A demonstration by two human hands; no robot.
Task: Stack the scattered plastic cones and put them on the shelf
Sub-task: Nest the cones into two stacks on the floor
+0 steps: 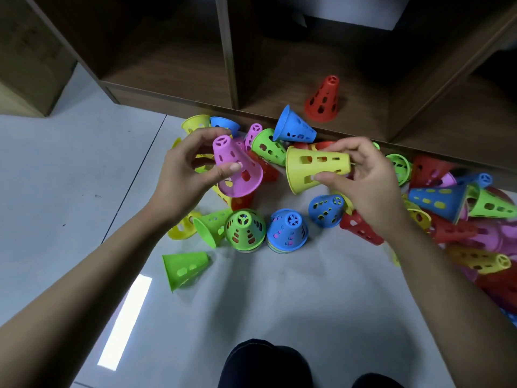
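Left hand is gripping a pink cone, right hand a yellow cone, open end facing the pink, probably to nest them. Other cones litter the floor near the shelf.

bare floor in front, cone pile crowding right, red cone on shelf

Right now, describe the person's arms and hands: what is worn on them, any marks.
The left hand and right hand are bare: no gloves, no ring, watch or band in view. The left forearm and right forearm are uncovered to the frame's edge, no sleeve showing. The visible thumbnails are short and unpainted.
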